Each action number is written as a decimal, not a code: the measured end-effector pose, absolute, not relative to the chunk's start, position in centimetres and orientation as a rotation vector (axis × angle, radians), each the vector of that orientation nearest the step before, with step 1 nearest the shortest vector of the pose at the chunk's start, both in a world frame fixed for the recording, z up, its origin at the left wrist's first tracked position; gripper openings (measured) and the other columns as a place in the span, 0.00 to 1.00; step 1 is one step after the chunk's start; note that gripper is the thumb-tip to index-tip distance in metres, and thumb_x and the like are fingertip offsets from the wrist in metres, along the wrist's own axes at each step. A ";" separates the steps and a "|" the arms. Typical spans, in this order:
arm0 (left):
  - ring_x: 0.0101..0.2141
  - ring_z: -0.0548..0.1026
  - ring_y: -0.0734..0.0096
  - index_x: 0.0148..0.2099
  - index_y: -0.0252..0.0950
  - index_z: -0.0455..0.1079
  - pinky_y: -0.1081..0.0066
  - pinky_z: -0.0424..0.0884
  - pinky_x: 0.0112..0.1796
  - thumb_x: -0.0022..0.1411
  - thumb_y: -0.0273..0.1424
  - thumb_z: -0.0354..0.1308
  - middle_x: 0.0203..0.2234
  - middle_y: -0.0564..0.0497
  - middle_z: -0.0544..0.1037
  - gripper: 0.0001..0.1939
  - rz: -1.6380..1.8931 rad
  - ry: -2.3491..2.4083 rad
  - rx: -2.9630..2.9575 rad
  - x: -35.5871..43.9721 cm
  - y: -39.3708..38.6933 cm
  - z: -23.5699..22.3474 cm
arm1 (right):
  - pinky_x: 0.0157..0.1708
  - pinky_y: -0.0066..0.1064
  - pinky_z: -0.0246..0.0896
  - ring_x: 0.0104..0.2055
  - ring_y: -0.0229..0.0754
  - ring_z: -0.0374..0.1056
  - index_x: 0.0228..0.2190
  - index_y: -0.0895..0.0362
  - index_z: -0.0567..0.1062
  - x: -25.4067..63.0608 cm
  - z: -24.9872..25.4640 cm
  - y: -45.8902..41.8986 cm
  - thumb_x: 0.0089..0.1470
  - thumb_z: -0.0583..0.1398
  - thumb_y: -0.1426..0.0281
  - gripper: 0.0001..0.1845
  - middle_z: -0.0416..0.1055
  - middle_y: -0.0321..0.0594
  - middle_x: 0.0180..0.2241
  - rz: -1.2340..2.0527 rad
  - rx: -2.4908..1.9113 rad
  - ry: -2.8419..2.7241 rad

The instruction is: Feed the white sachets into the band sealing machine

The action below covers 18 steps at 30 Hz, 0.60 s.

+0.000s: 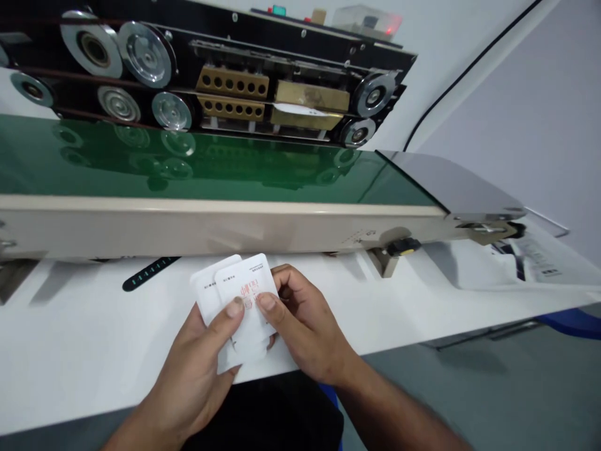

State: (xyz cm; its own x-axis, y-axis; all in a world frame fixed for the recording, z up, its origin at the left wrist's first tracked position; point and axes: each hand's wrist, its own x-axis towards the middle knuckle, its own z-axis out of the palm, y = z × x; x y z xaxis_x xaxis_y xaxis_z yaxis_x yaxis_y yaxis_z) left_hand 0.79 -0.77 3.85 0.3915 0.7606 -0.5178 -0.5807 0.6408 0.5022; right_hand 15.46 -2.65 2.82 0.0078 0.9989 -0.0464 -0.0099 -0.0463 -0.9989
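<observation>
Across the upper left of the frame runs the open front of a band sealer [225, 81], its pulley wheels [145, 54] and brass blocks [312, 97] exposed above a green conveyor belt [188, 163] that reflects them, all carried on a cream housing [188, 225]. Below that housing, on a white table [84, 338], lies a black strip with small green marks [150, 274], to the left of the hands. The left hand [188, 376] rises from the bottom of the frame, nearly closed, its fingers curled behind a small overlapping stack of white sachets [246, 294] and its thumb [233, 308] pressed on the front, holding the stack firmly by its left side. The sachets sit between both hands, just below the housing, with red print and small black text on the front one. Dark trousers [263, 413] show beneath them. The right hand [305, 319] is also nearly closed, gripping the stack's right side with its thumb [265, 302] just beside the left thumb. Further right, a black-and-yellow fitting [401, 246] sits under the housing, printed papers [530, 263] lie at the table's right end, and a black cable [469, 69] crosses the pale wall at upper right.
</observation>
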 end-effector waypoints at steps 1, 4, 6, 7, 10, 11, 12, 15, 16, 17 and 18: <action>0.39 0.81 0.62 0.63 0.49 0.62 0.68 0.78 0.40 0.60 0.32 0.66 0.37 0.52 0.83 0.31 0.854 0.822 0.239 0.8 -0.7 4.0 | 0.22 0.27 0.67 0.24 0.34 0.67 0.35 0.55 0.64 15.5 2.7 -2.8 0.60 0.61 0.57 0.16 0.67 0.33 0.28 1.249 -1.229 -1.132; 0.40 0.81 0.59 0.63 0.46 0.62 0.64 0.78 0.41 0.60 0.32 0.64 0.39 0.48 0.83 0.30 0.851 0.908 0.226 1.0 -0.6 4.7 | 0.23 0.29 0.69 0.24 0.35 0.69 0.37 0.54 0.62 16.0 2.9 -3.3 0.63 0.58 0.58 0.14 0.71 0.33 0.27 1.240 -1.213 -1.056; 0.40 0.81 0.59 0.63 0.46 0.62 0.63 0.78 0.41 0.61 0.33 0.64 0.40 0.47 0.82 0.29 0.842 0.982 0.206 1.0 -0.6 5.0 | 0.26 0.29 0.69 0.27 0.36 0.71 0.38 0.54 0.64 16.9 3.9 -3.6 0.64 0.58 0.60 0.11 0.72 0.34 0.30 1.154 -1.290 -1.150; 0.41 0.81 0.59 0.63 0.46 0.62 0.63 0.78 0.41 0.61 0.33 0.63 0.41 0.47 0.82 0.28 0.828 1.011 0.201 1.0 -0.6 5.1 | 0.29 0.28 0.68 0.30 0.36 0.71 0.38 0.54 0.67 17.5 4.6 -3.8 0.64 0.58 0.61 0.09 0.73 0.35 0.31 1.090 -1.349 -1.243; 0.40 0.81 0.58 0.60 0.48 0.66 0.64 0.78 0.39 0.58 0.36 0.67 0.40 0.48 0.82 0.29 0.770 1.040 0.256 0.9 -0.7 4.9 | 0.33 0.27 0.66 0.35 0.37 0.71 0.40 0.54 0.75 19.1 7.1 -3.7 0.63 0.59 0.65 0.07 0.74 0.37 0.35 0.995 -1.473 -1.606; 0.40 0.81 0.57 0.59 0.48 0.67 0.64 0.78 0.38 0.55 0.37 0.69 0.39 0.48 0.82 0.30 0.757 1.021 0.289 0.8 -0.8 4.7 | 0.34 0.28 0.66 0.36 0.37 0.71 0.41 0.54 0.76 19.4 7.8 -3.5 0.63 0.59 0.66 0.08 0.75 0.37 0.36 1.024 -1.467 -1.715; 0.40 0.81 0.56 0.58 0.48 0.68 0.64 0.78 0.39 0.52 0.37 0.71 0.38 0.49 0.82 0.31 0.744 0.994 0.322 0.6 -0.8 4.5 | 0.34 0.28 0.66 0.37 0.38 0.71 0.42 0.53 0.77 19.6 8.4 -3.3 0.62 0.60 0.66 0.08 0.76 0.36 0.37 1.046 -1.455 -1.791; 0.41 0.80 0.54 0.59 0.48 0.68 0.62 0.78 0.40 0.50 0.37 0.73 0.38 0.48 0.81 0.34 0.737 0.947 0.374 0.4 -0.9 3.9 | 0.32 0.28 0.65 0.34 0.37 0.69 0.43 0.51 0.76 19.2 8.8 -2.8 0.56 0.65 0.67 0.11 0.73 0.35 0.34 0.947 -1.486 -1.690; 0.41 0.80 0.54 0.60 0.49 0.68 0.62 0.78 0.40 0.50 0.37 0.72 0.39 0.48 0.81 0.35 0.744 0.957 0.378 0.4 -0.9 3.7 | 0.30 0.27 0.65 0.31 0.36 0.68 0.43 0.51 0.75 18.8 8.7 -2.7 0.54 0.66 0.66 0.14 0.71 0.33 0.32 0.910 -1.480 -1.549; 0.41 0.80 0.55 0.60 0.50 0.67 0.62 0.78 0.40 0.51 0.36 0.72 0.39 0.48 0.81 0.35 0.758 0.973 0.379 0.4 -0.9 3.7 | 0.27 0.25 0.63 0.28 0.34 0.65 0.44 0.50 0.73 18.4 8.3 -2.8 0.52 0.68 0.65 0.17 0.68 0.32 0.30 0.907 -1.435 -1.396; 0.41 0.80 0.56 0.60 0.51 0.66 0.63 0.78 0.39 0.52 0.36 0.71 0.40 0.48 0.81 0.34 0.778 0.979 0.376 0.5 -0.9 3.7 | 0.25 0.24 0.62 0.26 0.33 0.63 0.44 0.49 0.71 17.9 7.9 -2.9 0.51 0.69 0.64 0.19 0.66 0.31 0.29 0.944 -1.351 -1.256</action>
State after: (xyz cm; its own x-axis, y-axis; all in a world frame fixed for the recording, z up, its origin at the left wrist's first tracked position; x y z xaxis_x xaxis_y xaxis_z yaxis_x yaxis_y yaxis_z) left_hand 0.46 -0.90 3.67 0.3229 0.7346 -0.5967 -0.4156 0.6765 0.6080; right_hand 17.89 -2.93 7.93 0.1485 0.9846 0.0919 0.1860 0.0634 -0.9805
